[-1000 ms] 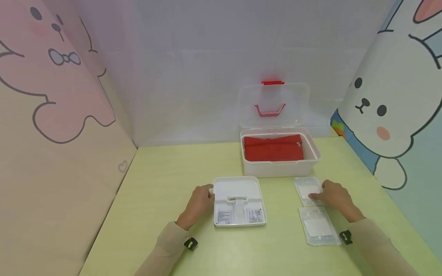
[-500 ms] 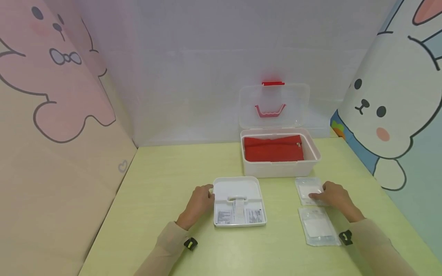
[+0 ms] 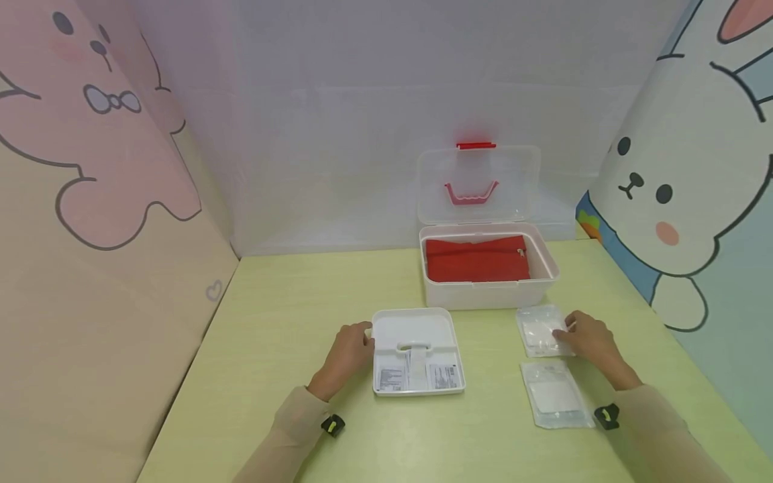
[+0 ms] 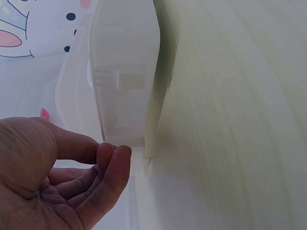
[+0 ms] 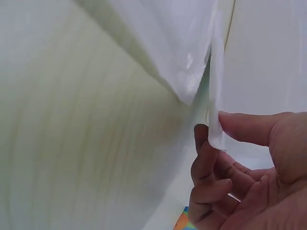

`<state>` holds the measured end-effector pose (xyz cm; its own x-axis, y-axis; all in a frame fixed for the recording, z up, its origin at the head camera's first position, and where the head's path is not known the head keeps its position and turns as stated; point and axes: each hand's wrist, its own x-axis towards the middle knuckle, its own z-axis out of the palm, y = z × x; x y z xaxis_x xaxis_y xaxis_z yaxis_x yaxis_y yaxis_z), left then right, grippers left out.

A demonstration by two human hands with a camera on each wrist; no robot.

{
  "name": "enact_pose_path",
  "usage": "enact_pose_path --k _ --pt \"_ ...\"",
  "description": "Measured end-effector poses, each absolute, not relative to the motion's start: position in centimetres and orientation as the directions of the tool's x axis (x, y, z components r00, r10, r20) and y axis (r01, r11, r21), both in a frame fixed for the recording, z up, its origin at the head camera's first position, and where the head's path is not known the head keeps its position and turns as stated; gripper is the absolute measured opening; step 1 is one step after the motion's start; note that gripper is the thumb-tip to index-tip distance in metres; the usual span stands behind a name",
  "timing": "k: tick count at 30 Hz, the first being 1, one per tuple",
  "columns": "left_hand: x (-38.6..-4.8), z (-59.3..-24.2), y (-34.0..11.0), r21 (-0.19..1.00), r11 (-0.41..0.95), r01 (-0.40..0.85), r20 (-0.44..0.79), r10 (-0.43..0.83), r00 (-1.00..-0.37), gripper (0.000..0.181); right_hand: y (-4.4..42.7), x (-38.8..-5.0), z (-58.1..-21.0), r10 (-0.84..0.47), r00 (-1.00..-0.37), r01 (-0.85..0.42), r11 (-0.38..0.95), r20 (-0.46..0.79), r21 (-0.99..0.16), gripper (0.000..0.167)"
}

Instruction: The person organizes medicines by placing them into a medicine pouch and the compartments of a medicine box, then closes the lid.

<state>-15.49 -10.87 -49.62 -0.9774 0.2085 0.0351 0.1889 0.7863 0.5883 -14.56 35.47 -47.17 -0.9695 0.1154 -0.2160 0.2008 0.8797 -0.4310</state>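
so my right hand [image 3: 592, 341] has the upper clear packet [image 3: 536, 329] pinched by its right edge, thumb against fingertips with only that thin edge between; packet sits at 9 o'clock from it. it looks floppy, so i'd keep the pinch light, lift the edge evenly and not crease the film. the lower clear packet [image 3: 557, 397] is just beside at 7 o'clock, easy to snag. my left hand [image 3: 344, 355] is curled in at the white tray [image 3: 412, 327]'s left edge, can't tell if it's nipping the rim. the open white box [image 3: 483, 295], red pouch [image 3: 477, 261] inside, is at 10 o'clock from my right hand, so its front wall blocks a low move that way.
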Motion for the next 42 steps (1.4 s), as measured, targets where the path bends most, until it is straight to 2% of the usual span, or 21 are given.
enact_pose_path --k 9,19,42 --pt "-15.5 -49.6 -11.0 0.601 0.776 0.19 0.034 0.213 -0.977 0.036 35.4 -13.8 -47.1 0.111 -0.991 0.134 0.875 -0.077 -0.465 0.038" --pt "-15.4 -49.5 -10.9 0.596 0.78 0.189 0.033 0.211 -0.977 0.036 34.7 -12.5 -45.8 0.145 -0.989 0.119 0.873 0.019 -0.472 0.034" --pt "-15.3 -49.2 -10.8 0.614 0.772 0.164 0.006 0.203 -0.979 0.038 30.7 -9.4 -38.6 0.054 -0.956 -0.086 0.888 0.287 -0.453 0.028"
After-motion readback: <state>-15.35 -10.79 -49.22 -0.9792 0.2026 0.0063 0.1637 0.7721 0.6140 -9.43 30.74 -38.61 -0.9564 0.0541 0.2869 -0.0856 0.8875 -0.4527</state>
